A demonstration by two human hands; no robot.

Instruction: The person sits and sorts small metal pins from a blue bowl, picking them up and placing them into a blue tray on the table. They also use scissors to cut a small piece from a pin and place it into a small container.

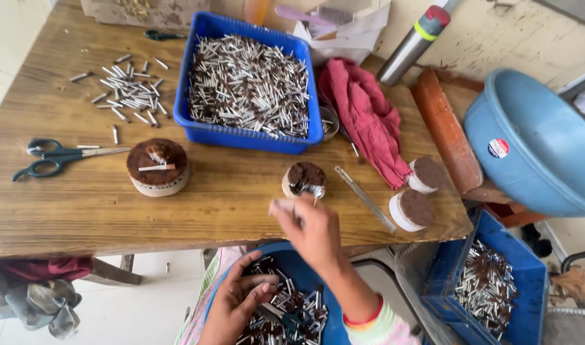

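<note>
We log: right hand [308, 227] fingers pinching spoon [313, 190] over small brown-filled cup [304, 177]; left hand [239, 299] fingers curled among tubes in blue bowl [305, 271].

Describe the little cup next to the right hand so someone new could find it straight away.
Start at the blue tray of sticks on the wooden table. Just below its right corner, near the table's front edge, stands a small cup of brown powder. Unlike the other brown-topped cups, it has a metal spoon in it.
</note>
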